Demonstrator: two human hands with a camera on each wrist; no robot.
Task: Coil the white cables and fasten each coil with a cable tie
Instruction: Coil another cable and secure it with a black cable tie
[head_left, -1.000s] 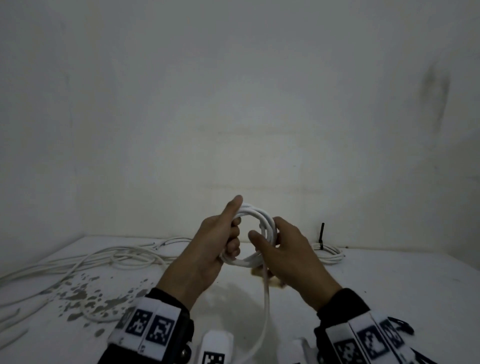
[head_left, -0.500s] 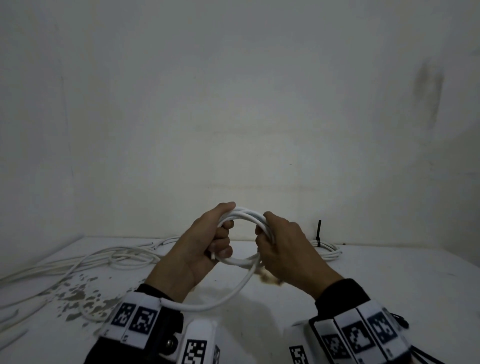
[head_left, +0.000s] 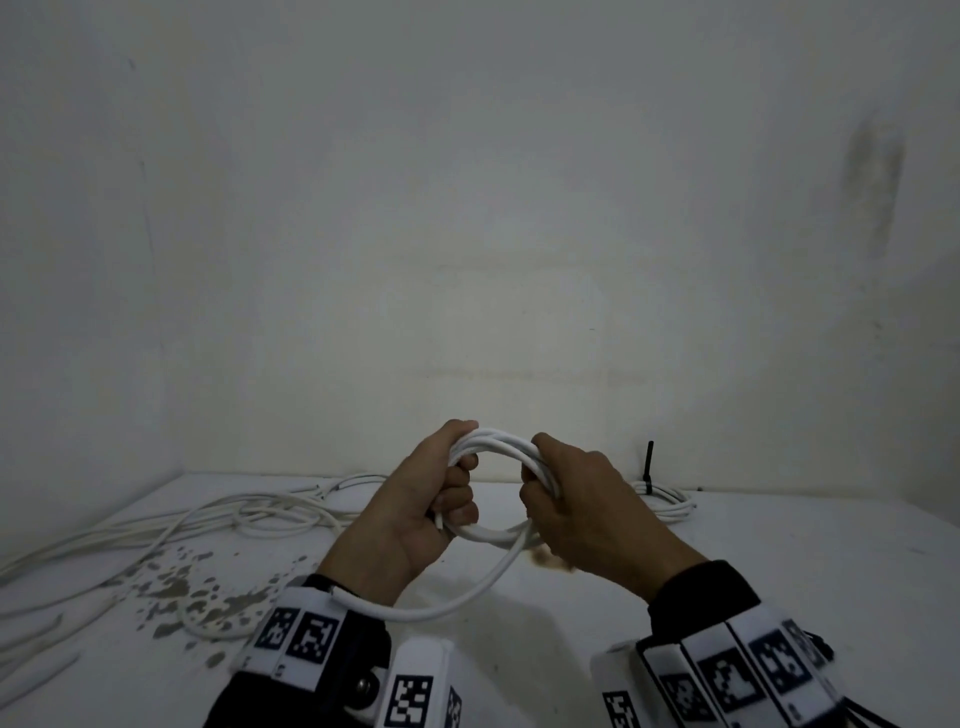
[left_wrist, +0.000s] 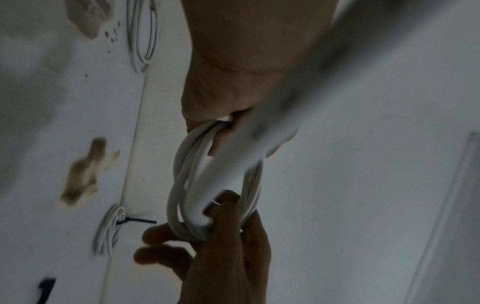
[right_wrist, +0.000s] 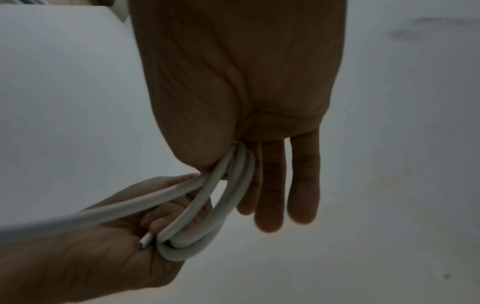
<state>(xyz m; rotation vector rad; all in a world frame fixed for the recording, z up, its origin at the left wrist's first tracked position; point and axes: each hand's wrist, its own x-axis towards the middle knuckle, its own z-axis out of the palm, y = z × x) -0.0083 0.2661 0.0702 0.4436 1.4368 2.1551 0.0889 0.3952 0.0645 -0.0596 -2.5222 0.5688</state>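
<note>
A small coil of white cable (head_left: 493, 441) is held up over the table between both hands. My left hand (head_left: 457, 483) grips the coil's left side with curled fingers. My right hand (head_left: 540, 483) pinches its right side between thumb and forefinger. In the right wrist view the other fingers (right_wrist: 303, 185) stick out straight. The loose tail (head_left: 467, 597) sags from the coil's bottom across to my left wrist. A cut cable end (right_wrist: 144, 242) pokes out of my left palm. The coil (left_wrist: 182, 185) shows several turns.
A finished coil (head_left: 665, 501) lies at the back right against the wall, and a black cable tie (head_left: 648, 462) stands up from it. Loose white cables (head_left: 208, 519) sprawl over the table's left side. The tabletop (head_left: 176, 587) has chipped grey patches there.
The hanging tail has swung left and now drapes over my left wrist. My right hand has shifted from the coil's front to grip its right side.
</note>
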